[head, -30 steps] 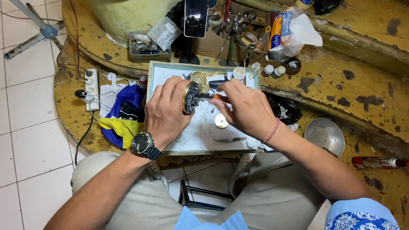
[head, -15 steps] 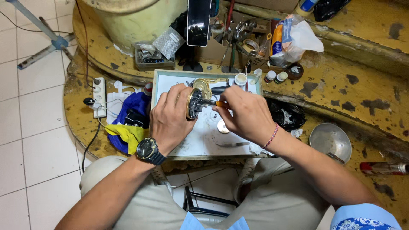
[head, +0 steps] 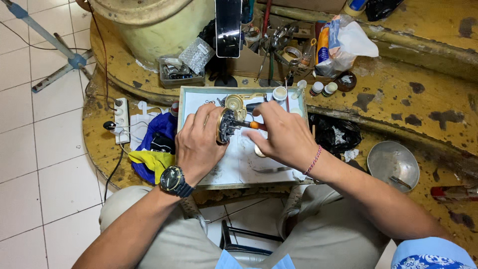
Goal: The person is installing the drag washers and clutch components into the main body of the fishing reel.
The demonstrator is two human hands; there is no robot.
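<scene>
Two hands meet: left hand (head: 198, 144) grips round mechanism (head: 225, 126); right hand (head: 284, 137) pinches orange-handled screwdriver (head: 247, 124) against it.

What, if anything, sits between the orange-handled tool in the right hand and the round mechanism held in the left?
Nothing visible. The left hand grips the round gold-rimmed mechanism on edge, and the right hand holds the orange-handled tool with its tip already at the mechanism's face, above the white tray.

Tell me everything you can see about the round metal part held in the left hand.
The round metal part is a disc-shaped mechanism with a gold-coloured rim and a dark, busy inner face of small metal pieces. It stands on edge above the white tray, inner face turned right. The left hand grips its rim; the right hand points an orange-handled screwdriver into its face. Finer detail is too small to tell.
</scene>
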